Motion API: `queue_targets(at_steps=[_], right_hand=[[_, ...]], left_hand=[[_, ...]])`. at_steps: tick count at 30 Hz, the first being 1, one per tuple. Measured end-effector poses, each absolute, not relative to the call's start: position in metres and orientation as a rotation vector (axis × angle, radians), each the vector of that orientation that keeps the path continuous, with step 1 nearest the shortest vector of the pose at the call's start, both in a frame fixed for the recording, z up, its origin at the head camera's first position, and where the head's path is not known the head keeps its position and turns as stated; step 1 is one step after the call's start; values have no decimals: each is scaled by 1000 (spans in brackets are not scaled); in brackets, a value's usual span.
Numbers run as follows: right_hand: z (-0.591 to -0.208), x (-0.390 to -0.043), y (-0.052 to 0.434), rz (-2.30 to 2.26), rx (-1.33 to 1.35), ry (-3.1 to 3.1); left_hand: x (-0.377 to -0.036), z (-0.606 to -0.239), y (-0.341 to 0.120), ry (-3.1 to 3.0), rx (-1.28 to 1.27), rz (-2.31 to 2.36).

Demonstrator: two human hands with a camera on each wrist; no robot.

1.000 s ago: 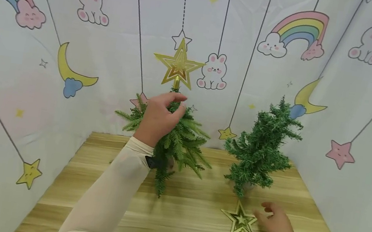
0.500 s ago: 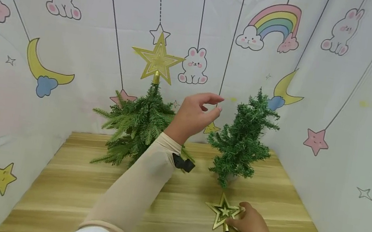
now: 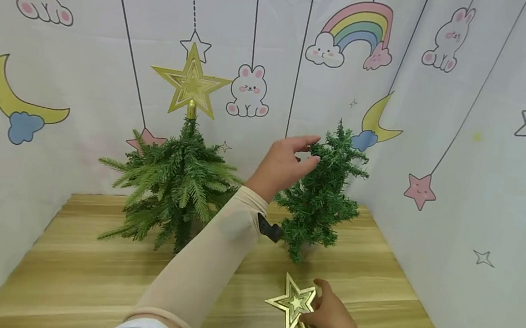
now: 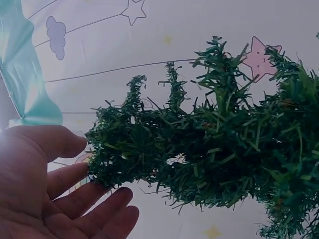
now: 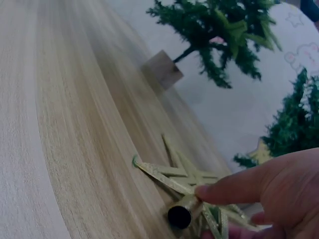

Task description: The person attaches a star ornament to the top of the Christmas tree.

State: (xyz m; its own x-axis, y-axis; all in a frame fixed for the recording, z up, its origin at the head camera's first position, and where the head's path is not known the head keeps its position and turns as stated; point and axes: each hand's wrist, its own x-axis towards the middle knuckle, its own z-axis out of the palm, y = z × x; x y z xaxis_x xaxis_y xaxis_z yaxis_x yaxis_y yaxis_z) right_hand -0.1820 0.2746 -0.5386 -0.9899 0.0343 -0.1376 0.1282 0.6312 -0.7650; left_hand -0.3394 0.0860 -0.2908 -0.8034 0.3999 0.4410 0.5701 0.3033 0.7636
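A dark green tree point(image 3: 319, 205) is standing at the bench's point(image 3: 74, 283) far right edge; a lighter green tree point(image 3: 174, 185) is wearing a gold star point(image 3: 189, 83); another gold star point(image 3: 295, 303) is glinting on pale striped woodgrain; pastel rainbows, bunnies and moons are patterning the white backdrop point(image 3: 461, 225).

My left forearm in its beige sleeve point(image 3: 208, 268) covers the base of the small dark green artificial tree point(image 3: 321, 194), so I can't tell what it stands on. My right hand point(image 3: 334, 320) hides the tube end of the flat gold star topper point(image 3: 293, 303) in the head view, and the frame's edge cuts off my wrist. From my right wrist, the pale wooden block point(image 5: 162, 69) under the lighter green tree point(image 5: 219, 35) is blurred, perhaps a stand.
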Motion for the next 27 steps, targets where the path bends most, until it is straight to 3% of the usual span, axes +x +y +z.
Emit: queue_targets(at_steps=[10, 16, 20, 27], right_hand=[[-541, -176, 287, -1565, -8, 2454], [-524, -177, 296, -1665, -112, 2240], [-491, -181, 308, -1693, -166, 2257], [-390, -197, 333, -1824, -363, 2504]], left_hand=[[-339, -298, 95, -2344, -884, -1504], [-338, -299, 93, -2335, -866, -1476], [-339, -297, 91, -2348, -860, -1476], [-342, -293, 88, -2360, -846, -1458]])
